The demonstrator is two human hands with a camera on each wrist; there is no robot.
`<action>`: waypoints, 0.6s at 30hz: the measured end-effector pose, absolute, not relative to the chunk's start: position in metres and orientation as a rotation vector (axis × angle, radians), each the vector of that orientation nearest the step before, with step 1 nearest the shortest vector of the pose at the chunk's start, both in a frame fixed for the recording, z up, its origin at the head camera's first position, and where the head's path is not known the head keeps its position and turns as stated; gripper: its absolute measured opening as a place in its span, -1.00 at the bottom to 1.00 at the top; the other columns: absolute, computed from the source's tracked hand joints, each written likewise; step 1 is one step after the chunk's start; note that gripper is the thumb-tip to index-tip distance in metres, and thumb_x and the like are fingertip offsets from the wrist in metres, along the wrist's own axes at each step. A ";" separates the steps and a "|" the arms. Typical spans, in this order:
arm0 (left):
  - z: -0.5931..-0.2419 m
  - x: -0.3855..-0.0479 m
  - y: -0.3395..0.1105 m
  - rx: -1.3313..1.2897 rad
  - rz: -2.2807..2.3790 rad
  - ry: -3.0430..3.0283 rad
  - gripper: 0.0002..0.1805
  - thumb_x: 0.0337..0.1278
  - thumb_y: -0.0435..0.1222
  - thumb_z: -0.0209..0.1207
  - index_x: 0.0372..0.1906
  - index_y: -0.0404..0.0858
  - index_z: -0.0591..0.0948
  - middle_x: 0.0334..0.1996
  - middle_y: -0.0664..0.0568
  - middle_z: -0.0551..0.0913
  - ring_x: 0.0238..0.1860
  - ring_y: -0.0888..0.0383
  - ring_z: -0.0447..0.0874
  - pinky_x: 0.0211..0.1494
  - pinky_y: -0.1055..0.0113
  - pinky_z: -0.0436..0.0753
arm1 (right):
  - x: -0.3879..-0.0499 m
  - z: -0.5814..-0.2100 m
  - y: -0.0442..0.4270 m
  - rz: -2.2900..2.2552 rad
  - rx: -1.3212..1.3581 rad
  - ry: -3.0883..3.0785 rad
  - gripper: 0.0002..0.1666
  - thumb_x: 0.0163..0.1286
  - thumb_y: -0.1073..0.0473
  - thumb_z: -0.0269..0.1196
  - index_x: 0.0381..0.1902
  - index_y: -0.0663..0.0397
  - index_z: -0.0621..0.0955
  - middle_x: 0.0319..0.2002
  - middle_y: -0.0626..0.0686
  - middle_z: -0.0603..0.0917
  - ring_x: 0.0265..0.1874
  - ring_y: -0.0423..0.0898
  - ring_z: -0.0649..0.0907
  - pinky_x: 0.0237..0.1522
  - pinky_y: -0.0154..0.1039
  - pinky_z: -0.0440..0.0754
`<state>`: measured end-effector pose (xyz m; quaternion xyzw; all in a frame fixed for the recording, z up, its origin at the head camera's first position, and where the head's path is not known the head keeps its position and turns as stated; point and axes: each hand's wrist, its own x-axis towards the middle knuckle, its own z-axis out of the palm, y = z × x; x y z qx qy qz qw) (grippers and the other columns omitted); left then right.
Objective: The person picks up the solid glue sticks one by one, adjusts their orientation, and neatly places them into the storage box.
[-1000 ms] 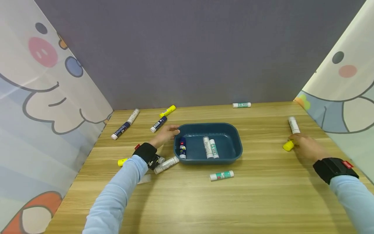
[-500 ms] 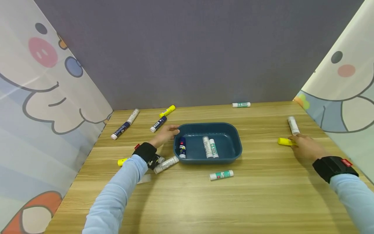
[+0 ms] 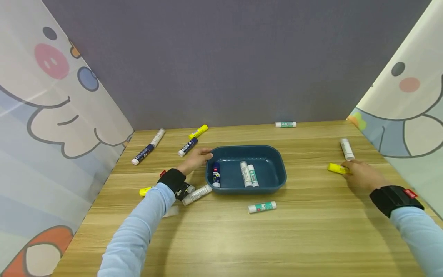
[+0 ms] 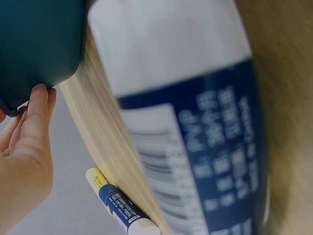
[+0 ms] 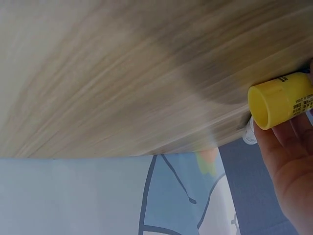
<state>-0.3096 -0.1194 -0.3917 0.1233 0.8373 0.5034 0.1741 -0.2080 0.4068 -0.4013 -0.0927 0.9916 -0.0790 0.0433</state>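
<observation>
My left hand [image 3: 194, 161] holds the left rim of a dark teal tray [image 3: 249, 191], fingers against its outer wall in the left wrist view. Inside lie a navy glue stick [image 3: 216, 175], a white one [image 3: 246, 174] and a green-and-white one [image 3: 253, 176]. At the right of the table, my right hand [image 3: 365, 175] pinches a yellow glue stick [image 3: 336, 168] between thumb and fingers; its round end [image 5: 281, 100] shows in the right wrist view. A white glue stick [image 3: 347, 149] lies just beyond that hand.
Several glue sticks lie left of the tray, including a navy one [image 3: 188, 147], a yellow one [image 3: 198, 131] and a white one [image 3: 197, 195]. A green-and-white glue stick [image 3: 262, 207] lies in front of the tray, another [image 3: 285, 124] by the grey back wall [image 3: 235, 65].
The yellow glue stick in my right hand has swung from slanting toward me to pointing left. My left hand and the tray have stayed in place.
</observation>
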 end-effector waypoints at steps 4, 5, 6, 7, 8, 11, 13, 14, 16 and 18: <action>-0.391 -0.310 -0.119 0.349 1.421 2.375 -0.53 0.33 -0.30 -0.07 0.28 -0.38 0.30 0.21 -0.27 0.38 0.21 -0.10 0.38 0.17 0.08 0.49 | -0.208 -0.400 0.406 -0.254 -0.288 3.034 -0.52 0.18 0.22 0.21 -0.02 0.49 0.46 -0.13 0.48 0.54 -0.19 0.34 0.54 -0.21 0.18 0.49; -0.390 -0.309 -0.119 0.345 1.422 2.372 -0.53 0.34 -0.30 -0.07 0.28 -0.38 0.30 0.21 -0.26 0.39 0.21 -0.10 0.38 0.17 0.08 0.48 | -0.208 -0.400 0.406 -0.261 -0.280 3.031 -0.51 0.18 0.22 0.20 -0.01 0.49 0.46 -0.13 0.49 0.53 -0.18 0.35 0.54 -0.20 0.19 0.48; -0.390 -0.309 -0.119 0.343 1.423 2.369 -0.53 0.34 -0.30 -0.07 0.28 -0.38 0.30 0.22 -0.26 0.38 0.21 -0.10 0.38 0.17 0.07 0.48 | -0.208 -0.400 0.405 -0.271 -0.274 3.031 -0.51 0.19 0.22 0.19 0.00 0.50 0.45 -0.13 0.50 0.53 -0.18 0.36 0.54 -0.19 0.19 0.48; -0.389 -0.309 -0.119 0.339 1.426 2.365 -0.53 0.34 -0.30 -0.07 0.29 -0.37 0.30 0.22 -0.26 0.38 0.22 -0.10 0.37 0.18 0.07 0.47 | -0.208 -0.399 0.404 -0.279 -0.267 3.030 -0.50 0.19 0.22 0.18 0.01 0.51 0.44 -0.12 0.51 0.53 -0.17 0.37 0.53 -0.18 0.20 0.48; -0.389 -0.309 -0.119 0.336 1.429 2.361 -0.54 0.34 -0.30 -0.07 0.29 -0.37 0.30 0.22 -0.25 0.38 0.22 -0.09 0.37 0.19 0.06 0.46 | -0.208 -0.398 0.404 -0.292 -0.257 3.026 -0.48 0.20 0.21 0.18 0.02 0.52 0.43 -0.11 0.52 0.52 -0.15 0.38 0.53 -0.17 0.22 0.47; -0.389 -0.309 -0.119 0.340 1.431 2.362 -0.54 0.34 -0.30 -0.07 0.28 -0.37 0.30 0.22 -0.26 0.38 0.22 -0.10 0.37 0.19 0.06 0.46 | -0.207 -0.395 0.402 -0.346 -0.229 3.014 -0.43 0.22 0.19 0.16 0.06 0.55 0.39 -0.09 0.55 0.50 -0.15 0.39 0.52 -0.18 0.22 0.47; -0.390 -0.309 -0.119 0.344 1.433 2.365 -0.53 0.33 -0.30 -0.07 0.28 -0.37 0.30 0.22 -0.26 0.38 0.22 -0.10 0.37 0.19 0.06 0.46 | -0.207 -0.393 0.401 -0.368 -0.227 3.013 -0.41 0.23 0.17 0.16 0.07 0.56 0.38 -0.11 0.55 0.50 -0.22 0.34 0.55 -0.24 0.17 0.49; -0.390 -0.309 -0.119 0.345 1.432 2.368 -0.53 0.33 -0.30 -0.06 0.28 -0.37 0.31 0.22 -0.26 0.38 0.22 -0.11 0.37 0.18 0.06 0.47 | -0.208 -0.392 0.400 -0.375 -0.230 3.013 -0.40 0.24 0.16 0.17 0.07 0.56 0.37 -0.12 0.55 0.51 -0.24 0.33 0.56 -0.26 0.15 0.50; -0.391 -0.310 -0.119 0.348 1.431 2.370 -0.53 0.33 -0.30 -0.06 0.28 -0.37 0.31 0.22 -0.26 0.38 0.22 -0.11 0.37 0.18 0.07 0.47 | -0.209 -0.388 0.397 -0.383 -0.241 3.015 -0.40 0.25 0.16 0.18 0.08 0.57 0.37 -0.13 0.54 0.52 -0.29 0.29 0.59 -0.32 0.08 0.53; -0.391 -0.310 -0.119 0.346 1.434 2.361 -0.53 0.33 -0.30 -0.06 0.28 -0.36 0.30 0.22 -0.25 0.38 0.22 -0.10 0.37 0.19 0.06 0.46 | -0.210 -0.385 0.393 -0.389 -0.245 3.018 -0.41 0.27 0.15 0.18 0.07 0.56 0.38 -0.14 0.53 0.53 -0.34 0.23 0.61 -0.37 0.04 0.53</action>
